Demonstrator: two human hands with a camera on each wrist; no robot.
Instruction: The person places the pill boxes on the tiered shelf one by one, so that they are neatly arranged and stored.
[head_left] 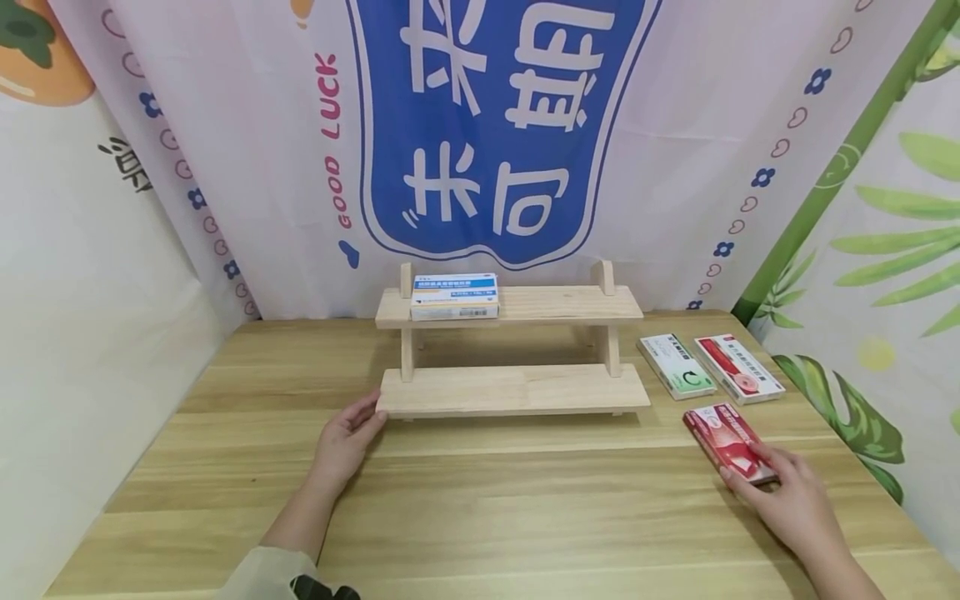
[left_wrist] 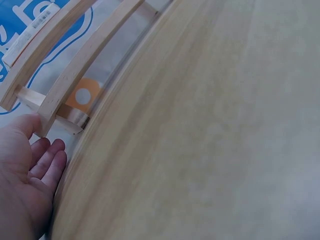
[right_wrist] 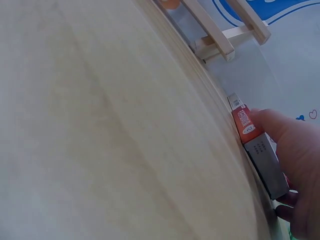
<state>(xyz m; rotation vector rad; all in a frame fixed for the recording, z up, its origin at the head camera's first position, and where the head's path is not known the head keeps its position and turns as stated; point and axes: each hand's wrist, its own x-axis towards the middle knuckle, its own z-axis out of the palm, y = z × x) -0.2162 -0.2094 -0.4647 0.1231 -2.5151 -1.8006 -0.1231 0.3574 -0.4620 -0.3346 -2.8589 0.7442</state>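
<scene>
Rack [head_left: 517, 391]: matt wood; tabletop [head_left: 525, 500]: smooth, wood-look w/ slight sheen (grain incl.); red box [head_left: 722, 437]: smooth printed card.

Behind the wood-grained bench [head_left: 525, 517] hung a pale curtain [head_left: 277, 167] bearing pink lettering [head_left: 330, 107] and a blue panel [head_left: 495, 133], with a leaf-patterned sheet [head_left: 900, 279] to its right.

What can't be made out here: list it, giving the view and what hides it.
Head: the near end of the red box, partly covered by the right hand.
Head: fine print on the blue-and-white box, too small to read.
Head: what the black thing by the left sleeve is; the bottom edge cuts it off.
Right wrist: the rest of the shelf, cut off by the top edge.
</scene>
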